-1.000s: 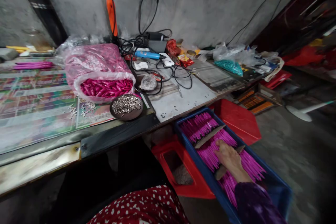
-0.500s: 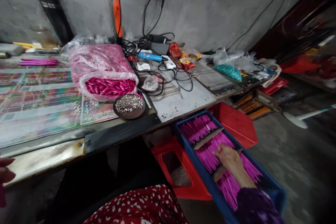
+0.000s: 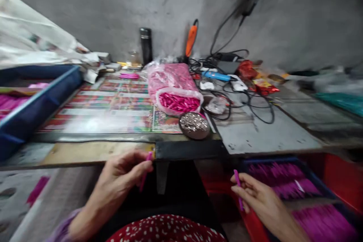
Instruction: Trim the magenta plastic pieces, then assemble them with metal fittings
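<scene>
My left hand (image 3: 124,176) is closed just off the table's front edge, pinching a thin magenta plastic stick (image 3: 149,155) between thumb and fingers. A similar magenta stick (image 3: 236,176) is gripped upright in the fingertips of my right hand (image 3: 253,196), in front of the blue crate (image 3: 320,187) of magenta sticks. On the table, a pink plastic bag (image 3: 170,75) lies with its mouth toward me, showing many small deep-pink pieces (image 3: 178,102). Beside it stands a round dish (image 3: 195,134) heaped with small shiny metal parts (image 3: 194,121).
A second blue crate (image 3: 56,94) with magenta sticks stands on the table at the left. Black cables (image 3: 252,109), a blue pen-like tool (image 3: 217,76) and wrappers lie at the right. Red plastic (image 3: 343,177) surrounds the lower crate. A black flask (image 3: 146,45) stands by the wall.
My right hand has come out of the lower crate to the left and now holds a stick. My left hand shows more fully, and the view has turned left.
</scene>
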`<state>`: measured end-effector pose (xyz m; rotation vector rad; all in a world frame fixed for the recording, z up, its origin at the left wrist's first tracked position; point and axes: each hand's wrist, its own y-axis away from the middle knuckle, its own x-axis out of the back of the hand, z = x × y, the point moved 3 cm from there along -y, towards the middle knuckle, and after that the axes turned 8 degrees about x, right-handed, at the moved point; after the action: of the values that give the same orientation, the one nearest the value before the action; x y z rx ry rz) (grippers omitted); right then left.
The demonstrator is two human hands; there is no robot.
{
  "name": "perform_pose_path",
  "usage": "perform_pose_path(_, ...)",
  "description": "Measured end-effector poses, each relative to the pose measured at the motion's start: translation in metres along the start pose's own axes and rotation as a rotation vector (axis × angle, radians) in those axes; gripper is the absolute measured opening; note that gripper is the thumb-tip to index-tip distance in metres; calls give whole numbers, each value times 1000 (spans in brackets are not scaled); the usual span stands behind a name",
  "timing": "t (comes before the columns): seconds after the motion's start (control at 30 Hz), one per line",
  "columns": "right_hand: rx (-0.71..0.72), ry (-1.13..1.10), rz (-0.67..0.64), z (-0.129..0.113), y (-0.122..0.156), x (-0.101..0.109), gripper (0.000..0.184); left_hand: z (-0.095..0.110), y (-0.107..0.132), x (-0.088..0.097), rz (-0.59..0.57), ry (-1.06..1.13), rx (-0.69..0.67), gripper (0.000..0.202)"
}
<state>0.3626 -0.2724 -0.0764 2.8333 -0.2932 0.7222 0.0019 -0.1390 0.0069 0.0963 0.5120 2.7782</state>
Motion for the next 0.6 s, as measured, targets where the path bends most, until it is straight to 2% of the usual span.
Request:
perform_pose_path(0.17,113,-254,-149,-69,-18,-71,48,-11,-4,-30,-133,163,68,52)
perform_pose_path(0.2,132,-294,-200,-83,-19,-83,46,-13,-4,-33,-152,182,77,51)
perform_pose_path(0.27,168,-391,-178,-108,-20,-102,45,-17,-1,-34,-183,219,80,50)
perform_pose_path(0.33,200,-465,-232,-128,-21,-119,46,-20,1,-35,-213,252,73,46)
perform_pose_path(0.47,256,-587,-344,-148,-21,-140,45,-25,2,-35,-215,316,85,44)
perform_pose_path(0.6,239,-595,-325,-145,-19,-146,41,-25,2,-35,-190,358,97,47)
